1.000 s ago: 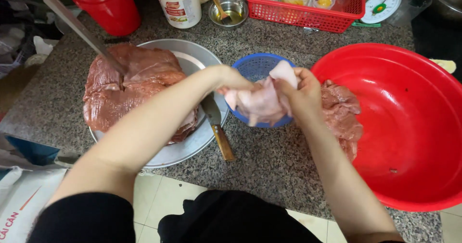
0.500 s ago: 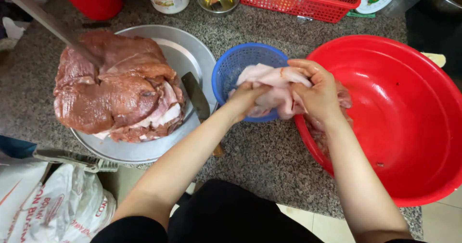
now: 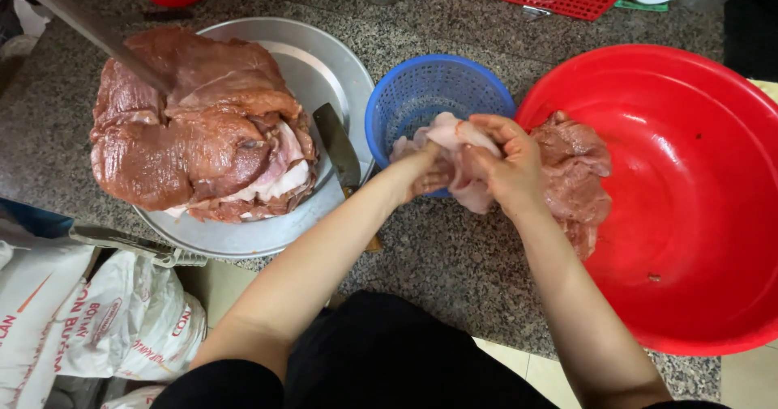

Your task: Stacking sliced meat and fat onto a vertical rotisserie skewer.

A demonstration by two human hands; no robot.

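Both bare forearms reach forward and converge. The left hand curls its fingers inward, knuckles down; the right hand closes in a loose fist facing it, the two touching.

We cannot see most of the left hand: the pale meat piece covers its fingers. Our right hand hides part of the darker meat behind it. The red bowl runs off the right edge, and 4 containers at the top are cut off. The knife handle lies under our left forearm.
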